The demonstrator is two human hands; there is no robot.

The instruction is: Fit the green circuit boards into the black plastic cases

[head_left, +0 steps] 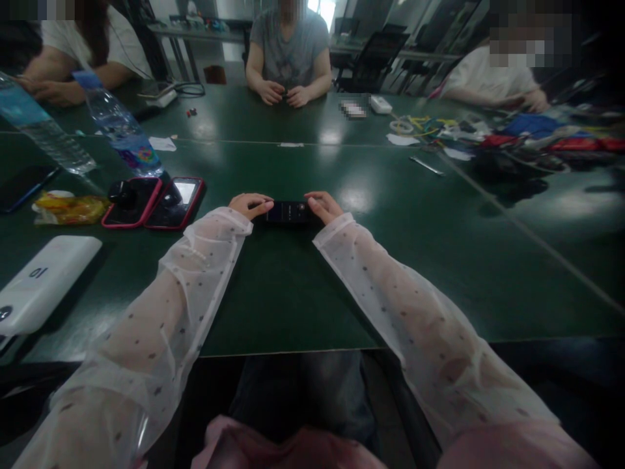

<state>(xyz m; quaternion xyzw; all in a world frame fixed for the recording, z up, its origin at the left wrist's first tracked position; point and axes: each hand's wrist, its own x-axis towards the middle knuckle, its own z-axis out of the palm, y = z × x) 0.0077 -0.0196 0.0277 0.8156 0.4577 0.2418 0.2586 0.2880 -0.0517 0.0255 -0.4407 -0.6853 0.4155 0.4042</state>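
A dark phone (287,211) is held sideways, low over the green table, its screen lit with small white marks. My left hand (250,204) is closed on its left end, thumb on top. At the opposite end, my right hand (324,206) grips it the same way. Sheer white sleeves with dark stars cover both forearms. Left of my left hand lie two red-edged phones (176,203) side by side, with a small black object (122,193) on the left one.
Two water bottles (122,133) stand at the left, near a yellow packet (73,208) and a white power bank (51,280). Tangled cables (420,127) and tools pile up at the right; a metal wrench-like tool (426,166) lies nearby. Several people sit around the green table (293,293).
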